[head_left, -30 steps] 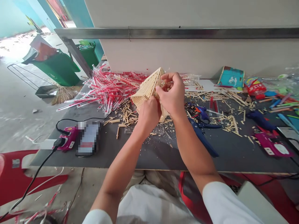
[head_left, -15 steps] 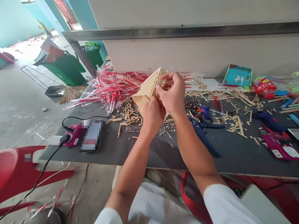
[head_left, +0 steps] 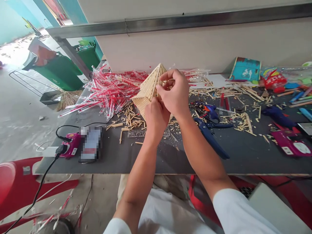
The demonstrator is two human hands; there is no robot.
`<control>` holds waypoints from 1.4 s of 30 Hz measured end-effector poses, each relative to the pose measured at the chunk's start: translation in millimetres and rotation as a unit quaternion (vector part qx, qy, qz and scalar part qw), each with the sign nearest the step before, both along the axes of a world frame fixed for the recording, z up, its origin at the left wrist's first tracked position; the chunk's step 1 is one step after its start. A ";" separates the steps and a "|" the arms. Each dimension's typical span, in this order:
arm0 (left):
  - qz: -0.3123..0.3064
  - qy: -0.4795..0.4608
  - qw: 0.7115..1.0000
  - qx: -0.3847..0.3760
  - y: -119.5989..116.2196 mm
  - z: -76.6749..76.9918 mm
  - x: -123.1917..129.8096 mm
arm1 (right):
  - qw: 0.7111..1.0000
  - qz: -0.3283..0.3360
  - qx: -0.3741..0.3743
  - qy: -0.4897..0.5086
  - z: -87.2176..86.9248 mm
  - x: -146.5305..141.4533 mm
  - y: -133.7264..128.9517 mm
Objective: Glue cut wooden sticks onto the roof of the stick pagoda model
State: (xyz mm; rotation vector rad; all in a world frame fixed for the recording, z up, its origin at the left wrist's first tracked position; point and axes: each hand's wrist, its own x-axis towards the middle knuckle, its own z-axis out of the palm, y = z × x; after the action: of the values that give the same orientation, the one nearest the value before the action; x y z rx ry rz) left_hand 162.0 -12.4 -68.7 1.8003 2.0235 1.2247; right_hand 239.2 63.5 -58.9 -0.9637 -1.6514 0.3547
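Note:
A small model house (head_left: 148, 83) built of pale wooden sticks, with a pointed roof, is held up above the table in front of me. My left hand (head_left: 157, 118) grips its lower near side, fingers curled under and partly hidden. At the roof's right face is my right hand (head_left: 175, 92), its thumb and fingertips pinched on a thin wooden stick against the slope. The fingers hide most of that stick. Below the model, a clear plastic ruler (head_left: 136, 133) lies among stick scraps.
Red-and-clear plastic wrappers (head_left: 109, 91) are heaped behind left. Blue-handled cutters (head_left: 212, 139), a blue glue gun (head_left: 211, 112) and loose sticks lie to the right. A phone (head_left: 91, 144) and pink power strip (head_left: 73, 144) sit at left. Green bins (head_left: 57, 71) stand on the floor.
The view has shifted slightly, so the table's things sit a little more left and higher. Both hands keep hold at the model, with only slight movement of the right fingers.

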 end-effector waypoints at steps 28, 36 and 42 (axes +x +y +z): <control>-0.102 -0.027 0.994 -0.001 -47.8 -9.1 -14.4 | 0.995 0.093 0.009 -0.024 36.8 40.3 -68.8; -0.378 0.237 0.894 -0.043 -70.4 -38.4 -62.7 | 0.968 0.196 -0.136 -0.079 -51.5 80.3 -115.8; -0.374 0.345 0.853 -0.114 -52.8 -56.0 -81.0 | 0.930 0.257 -0.263 0.003 -96.5 61.2 -112.5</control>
State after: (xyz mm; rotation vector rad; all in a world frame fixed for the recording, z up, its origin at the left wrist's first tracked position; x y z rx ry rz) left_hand 81.0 -65.2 -124.8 2.7258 1.2983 0.0981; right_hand 300.4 -49.0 -155.4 -0.8892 -1.8285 1.2008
